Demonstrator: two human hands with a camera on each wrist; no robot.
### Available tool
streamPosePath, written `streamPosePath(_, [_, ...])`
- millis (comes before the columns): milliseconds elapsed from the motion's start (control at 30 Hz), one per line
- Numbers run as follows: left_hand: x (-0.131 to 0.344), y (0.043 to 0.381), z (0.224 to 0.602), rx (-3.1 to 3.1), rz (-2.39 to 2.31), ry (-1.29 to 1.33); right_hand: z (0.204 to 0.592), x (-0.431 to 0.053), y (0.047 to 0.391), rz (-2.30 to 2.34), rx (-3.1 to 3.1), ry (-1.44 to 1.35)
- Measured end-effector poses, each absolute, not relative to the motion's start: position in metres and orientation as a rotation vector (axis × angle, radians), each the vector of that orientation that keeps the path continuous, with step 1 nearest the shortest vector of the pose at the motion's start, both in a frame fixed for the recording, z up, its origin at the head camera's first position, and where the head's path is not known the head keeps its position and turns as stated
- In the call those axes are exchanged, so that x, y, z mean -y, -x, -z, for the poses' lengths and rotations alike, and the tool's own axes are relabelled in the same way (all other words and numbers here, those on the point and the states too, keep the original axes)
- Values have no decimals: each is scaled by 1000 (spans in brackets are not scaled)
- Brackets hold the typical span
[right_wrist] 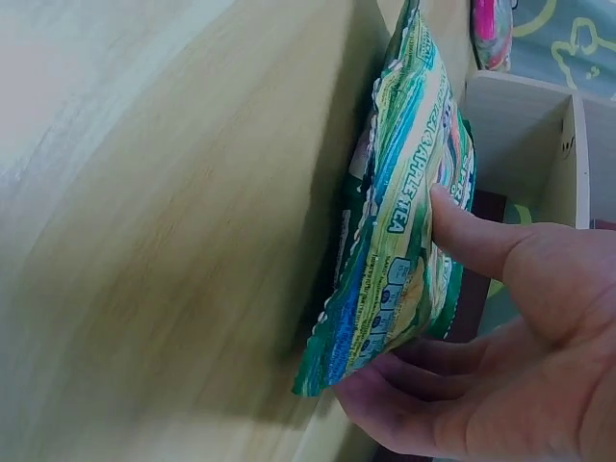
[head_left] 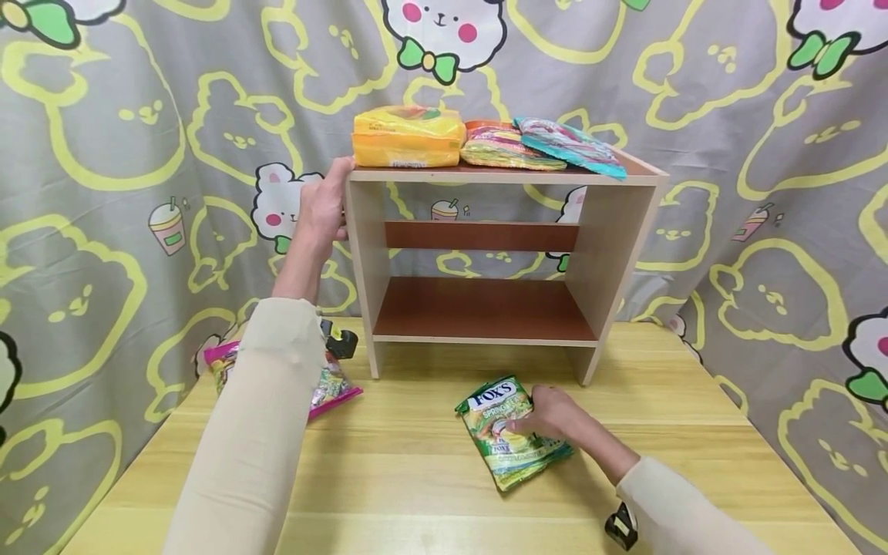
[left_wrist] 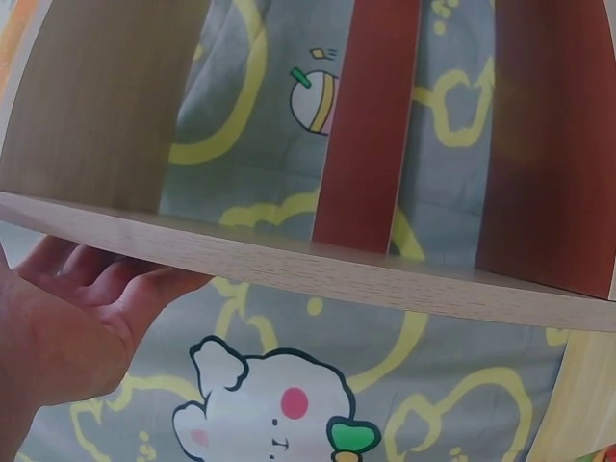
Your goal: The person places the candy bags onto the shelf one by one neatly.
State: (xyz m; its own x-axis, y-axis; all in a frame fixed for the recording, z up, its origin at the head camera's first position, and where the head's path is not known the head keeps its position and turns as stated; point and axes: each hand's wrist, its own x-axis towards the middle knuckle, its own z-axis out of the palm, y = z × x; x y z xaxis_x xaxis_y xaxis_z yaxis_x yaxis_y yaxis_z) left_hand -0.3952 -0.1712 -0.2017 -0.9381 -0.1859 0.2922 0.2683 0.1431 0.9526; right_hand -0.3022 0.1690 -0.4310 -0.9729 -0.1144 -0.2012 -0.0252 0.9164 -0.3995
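My right hand pinches a green Fox's candy bag by its right side, low over the wooden table. In the right wrist view the thumb lies on the front of the candy bag and the other fingers go behind it. A second green edge shows at its back; whether that is another bag I cannot tell. My left hand touches the upper left side of a small two-tier shelf. In the left wrist view that hand lies along the outer face of the side panel, fingers partly hidden behind its edge.
On top of the shelf lie a yellow-orange package, a red-and-yellow bag and a teal bag. A pink-edged candy bag lies on the table at left, partly behind my left sleeve. A patterned curtain hangs behind.
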Motion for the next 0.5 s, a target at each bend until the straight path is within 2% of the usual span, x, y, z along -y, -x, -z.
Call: streamPosePath(500, [172,398,202,2081,1839,79,427,-165,300,707,-2832,101])
